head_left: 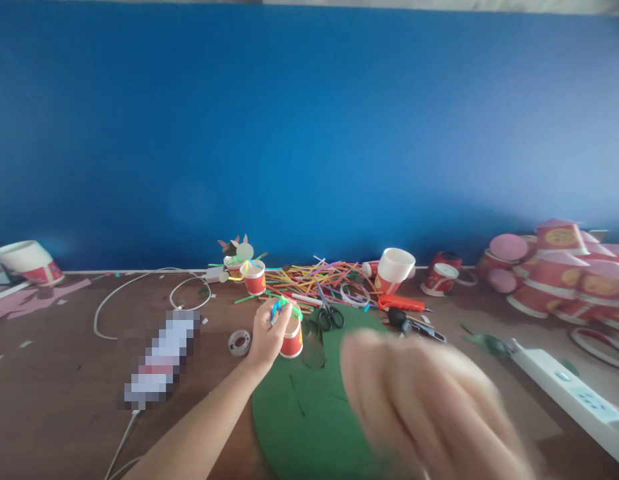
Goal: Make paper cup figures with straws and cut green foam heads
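With our left hand (266, 335) curled closed, we hold a small red-and-white paper cup (291, 343) just under the fingertips, with thin blue and green strips (275, 312). Overpressing could buckle the cup; slackening could free the strips. The cup's long axis stands near vertical; its mouth end is unclear. Our right hand (422, 393) is blurred: opening and contents cannot be told.
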### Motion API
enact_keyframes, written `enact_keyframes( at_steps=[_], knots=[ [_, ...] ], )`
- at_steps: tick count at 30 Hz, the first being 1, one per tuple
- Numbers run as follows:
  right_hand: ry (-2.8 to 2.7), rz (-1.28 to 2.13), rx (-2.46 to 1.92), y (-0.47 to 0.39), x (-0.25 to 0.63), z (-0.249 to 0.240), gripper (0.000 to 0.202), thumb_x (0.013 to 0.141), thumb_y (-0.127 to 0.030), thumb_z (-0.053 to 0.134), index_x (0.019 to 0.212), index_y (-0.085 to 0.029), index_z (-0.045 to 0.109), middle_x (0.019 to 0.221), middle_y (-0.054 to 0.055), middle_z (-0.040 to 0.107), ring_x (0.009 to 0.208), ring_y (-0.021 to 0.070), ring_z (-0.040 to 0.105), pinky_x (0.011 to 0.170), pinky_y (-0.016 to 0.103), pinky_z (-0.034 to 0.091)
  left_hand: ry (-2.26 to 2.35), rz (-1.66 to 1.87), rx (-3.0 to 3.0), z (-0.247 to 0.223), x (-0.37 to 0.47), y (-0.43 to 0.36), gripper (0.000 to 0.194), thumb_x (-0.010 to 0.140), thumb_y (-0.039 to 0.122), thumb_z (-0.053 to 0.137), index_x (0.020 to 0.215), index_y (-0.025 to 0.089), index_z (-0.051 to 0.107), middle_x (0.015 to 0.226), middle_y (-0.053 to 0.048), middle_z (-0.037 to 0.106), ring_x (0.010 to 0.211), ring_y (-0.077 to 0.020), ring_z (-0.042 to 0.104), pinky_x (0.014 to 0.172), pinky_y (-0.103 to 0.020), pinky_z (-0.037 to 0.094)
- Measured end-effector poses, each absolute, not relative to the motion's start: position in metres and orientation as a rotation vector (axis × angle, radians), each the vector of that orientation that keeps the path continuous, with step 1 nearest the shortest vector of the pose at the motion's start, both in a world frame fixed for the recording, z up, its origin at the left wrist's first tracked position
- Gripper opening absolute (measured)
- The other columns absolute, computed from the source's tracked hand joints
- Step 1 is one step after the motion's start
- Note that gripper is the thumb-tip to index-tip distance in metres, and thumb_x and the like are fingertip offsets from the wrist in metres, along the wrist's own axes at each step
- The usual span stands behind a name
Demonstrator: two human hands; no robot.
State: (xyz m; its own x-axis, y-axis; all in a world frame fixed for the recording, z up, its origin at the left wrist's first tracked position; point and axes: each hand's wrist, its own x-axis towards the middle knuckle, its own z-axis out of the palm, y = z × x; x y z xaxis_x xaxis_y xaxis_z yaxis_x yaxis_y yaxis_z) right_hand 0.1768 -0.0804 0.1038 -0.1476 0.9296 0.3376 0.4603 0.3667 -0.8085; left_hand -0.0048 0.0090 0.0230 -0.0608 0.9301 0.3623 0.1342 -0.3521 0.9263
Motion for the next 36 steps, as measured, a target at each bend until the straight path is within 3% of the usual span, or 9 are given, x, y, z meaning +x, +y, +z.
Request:
enact_keyframes(
  at_steps=[3,5,8,11,15,20,23,29,36],
  knots=[
    [-1.994,0.542,-1.380,-0.005,0.198,0.100,0.036,0.093,-0.038,0.035,0.086,-0.023,0.067,0.091,0.007,0.066,0.087,0.0199,0.060,0.075,0.035,0.044,1.146,1.497,1.558,0.028,-0.005,0.008,0.024,0.085,0.037,0.053,0.082,0.017,0.065,0.080,-0.005,0.068,0.075,-0.0184,0.063,0.072,-0.028,0.047],
    [-2.065,0.210,-1.806,0.035,0.214,0.084,0.026,0.086,-0.019,0.041,0.093,-0.017,0.067,0.097,0.010,0.066,0.093,0.0220,0.059,0.076,0.033,0.042,1.115,1.506,1.538,0.030,-0.004,0.008,0.023,0.085,0.037,0.053,0.083,0.017,0.064,0.086,-0.007,0.069,0.082,-0.0199,0.064,0.075,-0.029,0.047],
    [-2.060,0.047,-2.103,0.063,0.236,0.054,0.023,0.076,-0.009,0.049,0.089,-0.012,0.068,0.102,0.016,0.064,0.098,0.0272,0.057,0.074,0.033,0.040,1.057,1.474,1.460,0.032,-0.003,0.009,0.024,0.085,0.038,0.054,0.086,0.016,0.064,0.096,-0.009,0.070,0.092,-0.0227,0.065,0.082,-0.031,0.048],
    [-2.081,0.012,-2.100,0.067,0.245,0.037,0.018,0.074,-0.009,0.051,0.080,-0.014,0.067,0.097,0.015,0.066,0.100,0.0279,0.056,0.075,0.033,0.038,1.036,1.415,1.369,0.033,-0.003,0.011,0.025,0.084,0.040,0.055,0.086,0.016,0.062,0.088,-0.008,0.071,0.081,-0.0216,0.067,0.073,-0.029,0.050],
    [-2.041,-0.052,-1.928,0.064,0.236,0.042,0.015,0.081,-0.014,0.047,0.077,-0.015,0.061,0.088,0.011,0.067,0.094,0.0240,0.057,0.076,0.031,0.037,1.108,1.416,1.472,0.033,-0.006,0.013,0.027,0.085,0.042,0.053,0.078,0.017,0.062,0.074,-0.004,0.069,0.066,-0.0179,0.063,0.063,-0.027,0.046],
    [-1.918,0.300,-1.326,0.049,0.194,0.044,0.018,0.093,-0.027,0.036,0.084,-0.019,0.050,0.067,0.000,0.060,0.062,0.0138,0.055,0.063,0.024,0.040,1.365,1.552,2.039,0.031,-0.009,0.009,0.019,0.088,0.030,0.051,0.082,0.020,0.066,0.082,-0.003,0.070,0.081,-0.0194,0.063,0.083,-0.035,0.038],
    [-1.890,0.305,-1.128,0.037,0.170,0.031,0.016,0.094,-0.029,0.038,0.090,-0.020,0.050,0.073,0.001,0.061,0.065,0.0141,0.055,0.062,0.023,0.041,1.377,1.577,2.348,0.031,-0.008,0.005,0.018,0.089,0.019,0.049,0.096,0.023,0.065,0.089,-0.002,0.071,0.085,-0.0174,0.063,0.086,-0.035,0.033],
    [-1.977,0.171,-0.953,0.024,0.150,0.009,0.012,0.092,-0.020,0.041,0.097,-0.020,0.052,0.081,0.004,0.062,0.072,0.0165,0.055,0.067,0.026,0.044,1.380,1.551,2.584,0.027,-0.006,0.005,0.034,0.088,0.013,0.049,0.120,0.022,0.056,0.095,-0.004,0.071,0.093,-0.0186,0.061,0.085,-0.035,0.032],
    [-2.035,0.158,-0.817,0.019,0.147,0.016,0.032,0.086,-0.010,0.038,0.115,-0.019,0.048,0.086,0.006,0.062,0.075,0.0184,0.056,0.071,0.031,0.047,1.324,1.549,2.636,0.024,-0.006,0.005,0.035,0.088,0.014,0.050,0.122,0.022,0.055,0.095,-0.004,0.071,0.093,-0.0193,0.061,0.088,-0.037,0.033]
  ],
)
